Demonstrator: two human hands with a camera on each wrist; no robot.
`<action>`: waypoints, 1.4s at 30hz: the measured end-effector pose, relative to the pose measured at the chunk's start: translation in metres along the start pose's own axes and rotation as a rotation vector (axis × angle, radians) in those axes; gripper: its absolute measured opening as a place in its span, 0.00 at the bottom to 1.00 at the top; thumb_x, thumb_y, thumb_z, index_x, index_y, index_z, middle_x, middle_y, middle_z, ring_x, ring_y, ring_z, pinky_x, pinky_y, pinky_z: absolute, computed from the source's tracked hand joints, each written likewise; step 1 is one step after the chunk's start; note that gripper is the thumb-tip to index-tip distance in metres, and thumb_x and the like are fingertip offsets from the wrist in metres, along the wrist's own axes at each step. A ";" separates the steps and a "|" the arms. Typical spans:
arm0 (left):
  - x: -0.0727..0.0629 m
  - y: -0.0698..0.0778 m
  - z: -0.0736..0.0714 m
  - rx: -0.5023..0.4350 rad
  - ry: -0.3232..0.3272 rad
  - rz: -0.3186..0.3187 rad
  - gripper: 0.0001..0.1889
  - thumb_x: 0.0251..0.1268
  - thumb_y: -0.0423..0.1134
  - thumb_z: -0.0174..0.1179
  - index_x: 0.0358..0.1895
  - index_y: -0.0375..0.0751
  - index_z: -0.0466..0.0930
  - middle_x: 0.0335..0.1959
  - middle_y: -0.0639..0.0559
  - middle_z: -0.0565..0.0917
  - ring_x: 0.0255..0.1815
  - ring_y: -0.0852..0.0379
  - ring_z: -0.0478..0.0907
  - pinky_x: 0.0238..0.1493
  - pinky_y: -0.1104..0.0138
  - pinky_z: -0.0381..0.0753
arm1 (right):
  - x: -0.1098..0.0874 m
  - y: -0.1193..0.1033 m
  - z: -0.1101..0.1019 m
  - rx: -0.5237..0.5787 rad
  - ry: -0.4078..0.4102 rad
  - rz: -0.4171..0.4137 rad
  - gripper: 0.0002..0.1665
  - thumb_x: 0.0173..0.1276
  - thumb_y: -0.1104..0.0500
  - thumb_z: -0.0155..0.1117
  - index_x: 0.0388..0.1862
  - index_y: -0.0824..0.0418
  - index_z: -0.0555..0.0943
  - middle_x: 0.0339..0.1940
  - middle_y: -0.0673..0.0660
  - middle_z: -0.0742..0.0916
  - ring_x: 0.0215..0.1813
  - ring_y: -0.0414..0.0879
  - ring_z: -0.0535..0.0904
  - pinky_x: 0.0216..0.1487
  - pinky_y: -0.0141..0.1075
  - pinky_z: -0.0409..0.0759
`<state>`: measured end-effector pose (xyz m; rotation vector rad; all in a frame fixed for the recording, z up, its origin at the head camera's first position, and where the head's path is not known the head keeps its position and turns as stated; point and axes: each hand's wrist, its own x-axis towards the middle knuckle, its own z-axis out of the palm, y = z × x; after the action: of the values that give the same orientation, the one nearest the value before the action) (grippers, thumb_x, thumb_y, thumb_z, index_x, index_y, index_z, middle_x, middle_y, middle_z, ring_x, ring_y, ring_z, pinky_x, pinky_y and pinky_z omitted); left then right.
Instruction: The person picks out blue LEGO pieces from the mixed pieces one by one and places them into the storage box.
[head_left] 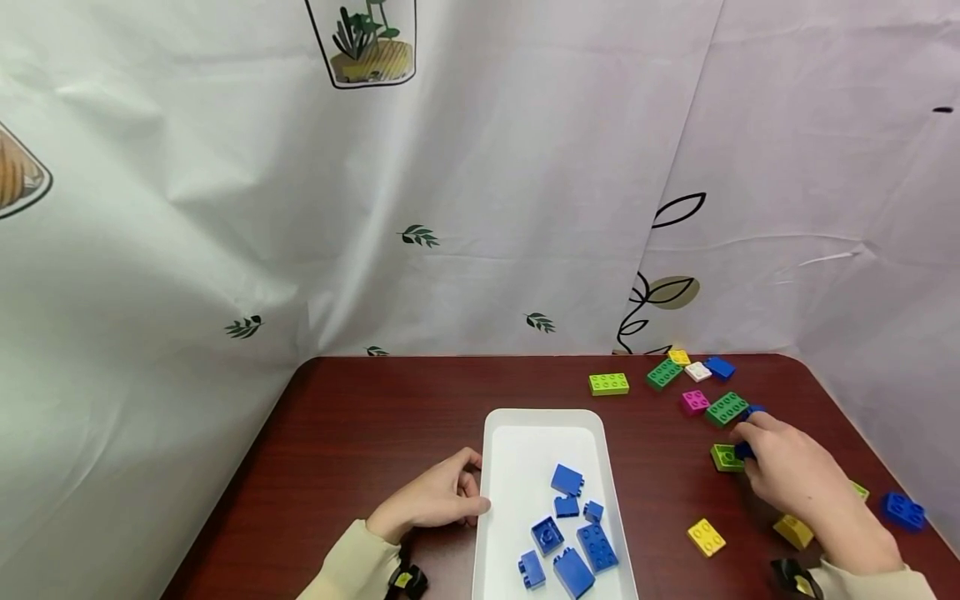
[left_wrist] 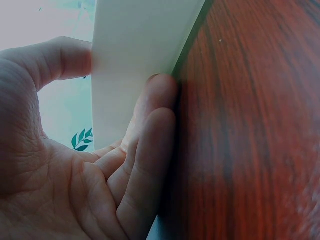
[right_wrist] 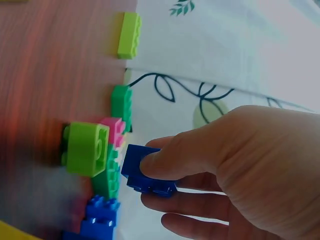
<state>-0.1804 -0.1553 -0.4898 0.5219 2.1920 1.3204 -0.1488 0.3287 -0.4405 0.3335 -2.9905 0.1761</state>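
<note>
My left hand [head_left: 435, 497] steadies a white tray [head_left: 525, 425] by its left side. In the left wrist view the thumb is on the tray's rim and the fingers lie against its outer wall, close to the tabletop. Several blue building bricks lie inside the tray, among them a large one [head_left: 597, 547]. Over the right part of the table my right hand [head_left: 798, 471] pinches a blue brick [right_wrist: 137, 162] between thumb and fingers. A lime brick [right_wrist: 87, 149], a green brick [head_left: 727, 408] and another blue brick [right_wrist: 100, 215] are close by.
Toward the table's back lie a lime brick [head_left: 609, 384], a pink brick [head_left: 694, 402], a white brick [head_left: 697, 372] and a blue brick [head_left: 720, 367]. Nearer are yellow bricks [head_left: 707, 537] and a blue brick [head_left: 903, 511] by the right edge. A patterned curtain [head_left: 487, 208] hangs behind.
</note>
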 end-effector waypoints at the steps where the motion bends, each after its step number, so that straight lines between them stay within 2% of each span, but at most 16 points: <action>1: 0.000 0.000 0.000 0.001 0.000 0.001 0.27 0.62 0.39 0.69 0.61 0.36 0.68 0.24 0.51 0.82 0.23 0.56 0.82 0.29 0.69 0.78 | 0.000 -0.002 -0.001 0.000 0.011 -0.008 0.17 0.51 0.69 0.74 0.42 0.67 0.85 0.38 0.58 0.84 0.37 0.51 0.83 0.40 0.54 0.85; 8: 0.000 0.001 0.001 0.020 0.000 0.021 0.26 0.61 0.37 0.68 0.59 0.36 0.68 0.22 0.53 0.81 0.22 0.57 0.82 0.28 0.71 0.77 | -0.001 -0.019 -0.006 0.007 0.051 -0.043 0.16 0.50 0.68 0.77 0.40 0.65 0.86 0.40 0.58 0.85 0.38 0.51 0.83 0.41 0.53 0.85; 16: 0.000 0.000 0.001 0.015 0.003 0.026 0.25 0.61 0.37 0.67 0.59 0.36 0.68 0.22 0.53 0.81 0.22 0.57 0.82 0.28 0.71 0.76 | -0.003 -0.039 -0.010 0.017 0.096 -0.106 0.16 0.50 0.67 0.79 0.39 0.60 0.86 0.37 0.52 0.83 0.34 0.44 0.79 0.36 0.44 0.84; 22: 0.000 0.001 0.001 0.013 0.005 0.018 0.26 0.61 0.37 0.68 0.59 0.37 0.68 0.23 0.52 0.81 0.22 0.57 0.82 0.28 0.70 0.76 | -0.004 -0.053 -0.010 0.040 0.108 -0.154 0.18 0.49 0.66 0.81 0.38 0.55 0.85 0.37 0.48 0.83 0.35 0.40 0.79 0.35 0.39 0.84; 31: 0.000 0.002 0.000 0.020 0.005 0.009 0.26 0.61 0.38 0.68 0.59 0.37 0.69 0.23 0.52 0.81 0.22 0.56 0.82 0.28 0.70 0.76 | -0.005 -0.077 -0.013 0.091 0.060 -0.138 0.19 0.51 0.62 0.83 0.38 0.47 0.84 0.40 0.44 0.84 0.40 0.38 0.81 0.42 0.40 0.87; 42: 0.000 0.001 0.000 0.024 0.004 0.010 0.26 0.61 0.38 0.68 0.59 0.37 0.68 0.23 0.52 0.82 0.22 0.56 0.82 0.29 0.70 0.76 | -0.007 -0.102 -0.008 0.109 0.021 -0.206 0.18 0.54 0.57 0.83 0.41 0.45 0.84 0.41 0.40 0.82 0.40 0.33 0.80 0.43 0.36 0.87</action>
<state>-0.1800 -0.1546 -0.4889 0.5400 2.2138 1.3032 -0.1176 0.2326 -0.4228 0.6430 -2.9073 0.3198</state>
